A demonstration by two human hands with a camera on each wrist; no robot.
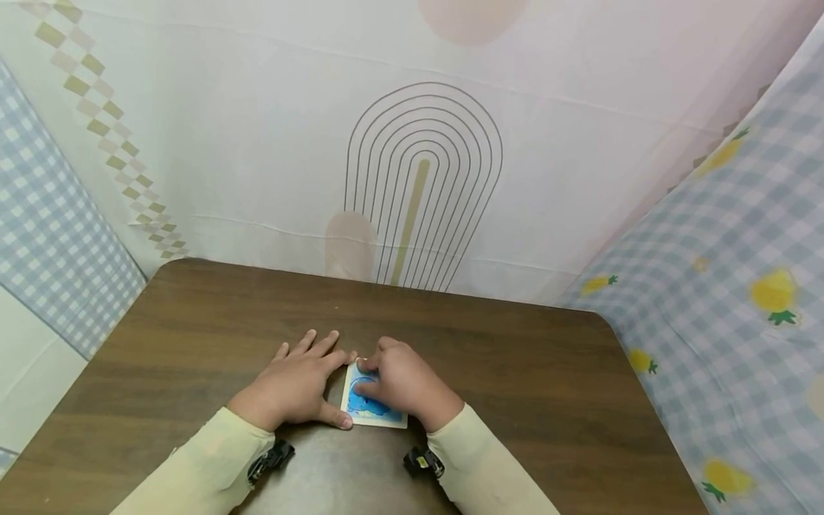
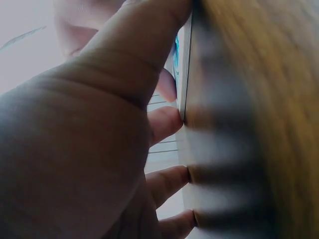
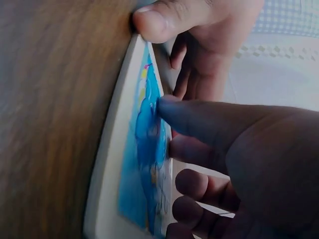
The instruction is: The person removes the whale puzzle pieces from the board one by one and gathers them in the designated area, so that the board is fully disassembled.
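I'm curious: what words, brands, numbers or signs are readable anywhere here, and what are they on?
No readable text in any view.
Picture board: no lettering visible on its blue drawing; the right hand hides part.
Black device at the left wrist: any marking is too small to read.
Black device at the right wrist: a yellowish patch, too small to read.
Back cloth and right side cloth: patterns only.

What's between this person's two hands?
A pale-edged, blue-printed board lies between the left hand and the right hand, partly covered by the right; the head view shows it.
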